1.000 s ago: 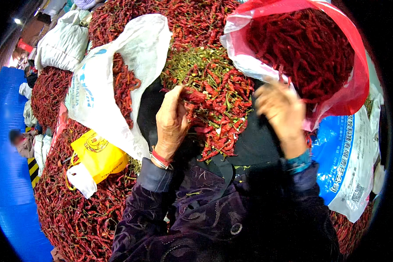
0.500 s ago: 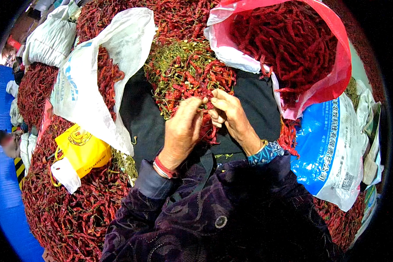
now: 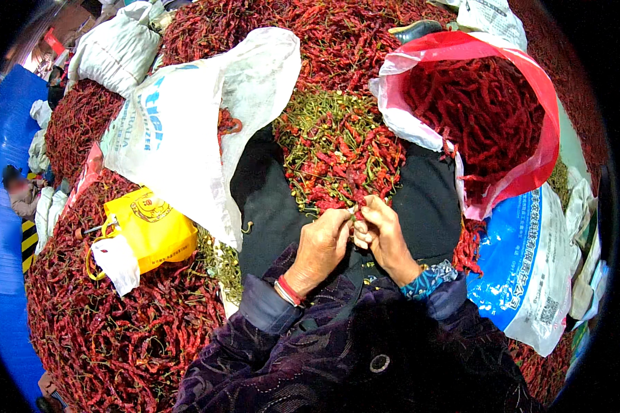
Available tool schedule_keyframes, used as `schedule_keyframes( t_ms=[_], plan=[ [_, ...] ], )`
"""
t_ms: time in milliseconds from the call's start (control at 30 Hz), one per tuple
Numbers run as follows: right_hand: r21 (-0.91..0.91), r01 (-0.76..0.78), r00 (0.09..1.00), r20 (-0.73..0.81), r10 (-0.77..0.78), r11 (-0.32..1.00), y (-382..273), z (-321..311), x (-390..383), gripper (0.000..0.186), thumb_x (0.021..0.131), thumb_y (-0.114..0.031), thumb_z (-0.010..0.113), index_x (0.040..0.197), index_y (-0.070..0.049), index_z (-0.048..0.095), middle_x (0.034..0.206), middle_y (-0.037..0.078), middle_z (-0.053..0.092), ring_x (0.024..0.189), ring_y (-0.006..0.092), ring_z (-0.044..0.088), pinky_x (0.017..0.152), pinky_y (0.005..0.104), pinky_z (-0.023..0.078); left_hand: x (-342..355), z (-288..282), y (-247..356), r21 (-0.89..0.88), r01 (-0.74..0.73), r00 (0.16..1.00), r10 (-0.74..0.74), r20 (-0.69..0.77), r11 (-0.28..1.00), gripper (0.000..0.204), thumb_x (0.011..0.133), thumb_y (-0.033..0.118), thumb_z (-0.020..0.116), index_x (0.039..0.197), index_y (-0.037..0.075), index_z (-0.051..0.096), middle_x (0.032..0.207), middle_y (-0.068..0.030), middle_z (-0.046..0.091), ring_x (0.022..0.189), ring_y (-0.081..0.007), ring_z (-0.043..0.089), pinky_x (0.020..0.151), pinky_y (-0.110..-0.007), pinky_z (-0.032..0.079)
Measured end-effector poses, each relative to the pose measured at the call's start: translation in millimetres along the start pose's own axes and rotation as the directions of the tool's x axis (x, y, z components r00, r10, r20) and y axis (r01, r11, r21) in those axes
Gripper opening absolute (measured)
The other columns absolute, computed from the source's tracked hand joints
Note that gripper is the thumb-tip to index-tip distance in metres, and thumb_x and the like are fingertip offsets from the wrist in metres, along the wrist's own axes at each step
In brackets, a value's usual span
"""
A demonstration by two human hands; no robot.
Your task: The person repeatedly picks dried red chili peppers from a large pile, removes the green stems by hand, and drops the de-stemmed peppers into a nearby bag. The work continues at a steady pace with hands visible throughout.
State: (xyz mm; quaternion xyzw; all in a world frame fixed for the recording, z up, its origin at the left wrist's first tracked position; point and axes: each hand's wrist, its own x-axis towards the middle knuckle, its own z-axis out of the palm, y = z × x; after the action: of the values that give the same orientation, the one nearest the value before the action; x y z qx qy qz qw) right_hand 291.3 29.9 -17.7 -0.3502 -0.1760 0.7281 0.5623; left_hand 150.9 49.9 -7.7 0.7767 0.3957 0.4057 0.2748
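My left hand and my right hand meet over my lap, thumbs and fingertips pinched together. Between them sticks up a dried red chili, its lower part covered by the fingers. Just beyond my fingertips lies a heap of loose red chilies mixed with green-yellow stems, resting between my dark trouser legs. To the right, an open red-rimmed bag holds many dark red chilies. An open white woven bag stands on the left, with a few chilies showing at its mouth.
Large piles of red chilies surround me. A yellow bag with a small white plastic bag sits at left. A filled white sack stands far left, near a blue surface. At far left is another person.
Both hands have drawn back from the heap toward my body, still pinched together. The view has shifted, so the bags and piles appear farther right and lower.
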Motion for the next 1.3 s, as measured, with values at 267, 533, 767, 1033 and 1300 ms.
schedule_keyframes(
  t_ms=[267,533,767,1033,1300],
  plan=[
    [-0.852,0.504,0.769,0.370,-0.521,0.139,-2.5,7.9,9.4,0.015,0.082,-0.007,0.053,0.095,-0.001,0.049,0.068,0.013,0.055,0.061,0.0265,0.058,0.056,0.0342,0.045,9.7,8.7,-5.3,-0.245,0.318,0.934,-0.347,-0.082,0.916,0.004,0.078,-0.003,0.056,0.082,-0.002,0.055,0.066,-0.0187,0.058,0.059,-0.0274,0.062,0.053,-0.033,0.046],
    [-0.340,0.448,0.878,-0.010,-0.479,0.827,-34.4,35.0,33.6,0.018,0.089,-0.011,0.046,0.105,-0.005,0.043,0.071,0.003,0.051,0.052,0.0078,0.043,0.045,0.0231,0.037,18.3,-12.0,-47.9,-0.788,0.541,0.718,-0.649,0.251,0.294,0.016,0.088,0.005,0.054,0.102,-0.003,0.056,0.065,-0.0051,0.056,0.047,-0.0086,0.048,0.045,-0.022,0.043],
    [0.161,0.089,0.996,-0.030,-0.086,0.983,-56.3,66.6,162.3,0.016,0.084,-0.019,0.052,0.093,-0.006,0.049,0.068,0.003,0.046,0.051,0.0098,0.036,0.047,0.0256,0.031,17.8,-28.1,-56.7,-0.755,0.618,0.651,-0.680,0.338,0.217,0.012,0.088,0.013,0.056,0.087,0.001,0.055,0.066,-0.0052,0.055,0.049,-0.0089,0.047,0.045,-0.023,0.042],
    [-0.271,-0.089,0.958,0.241,0.157,0.958,-31.3,91.4,177.5,0.032,0.091,-0.023,0.044,0.109,0.001,0.054,0.064,0.009,0.055,0.040,0.0052,0.034,0.036,0.0199,0.028,15.7,-25.5,-84.5,-0.370,0.449,0.885,-0.461,0.060,0.814,0.010,0.086,0.000,0.051,0.096,-0.001,0.052,0.071,-0.0032,0.053,0.065,-0.0107,0.050,0.061,-0.024,0.044],
    [0.210,-0.064,0.971,0.239,0.013,0.976,-46.0,10.4,126.8,0.031,0.092,-0.018,0.039,0.110,0.005,0.052,0.065,0.009,0.055,0.041,0.0078,0.035,0.040,0.0208,0.033,60.6,-13.4,-123.5,0.296,0.411,0.911,-0.375,-0.174,0.862,0.024,0.078,0.011,0.063,0.094,-0.005,0.055,0.072,-0.0153,0.053,0.066,-0.0280,0.053,0.063,-0.037,0.044]
  ],
)
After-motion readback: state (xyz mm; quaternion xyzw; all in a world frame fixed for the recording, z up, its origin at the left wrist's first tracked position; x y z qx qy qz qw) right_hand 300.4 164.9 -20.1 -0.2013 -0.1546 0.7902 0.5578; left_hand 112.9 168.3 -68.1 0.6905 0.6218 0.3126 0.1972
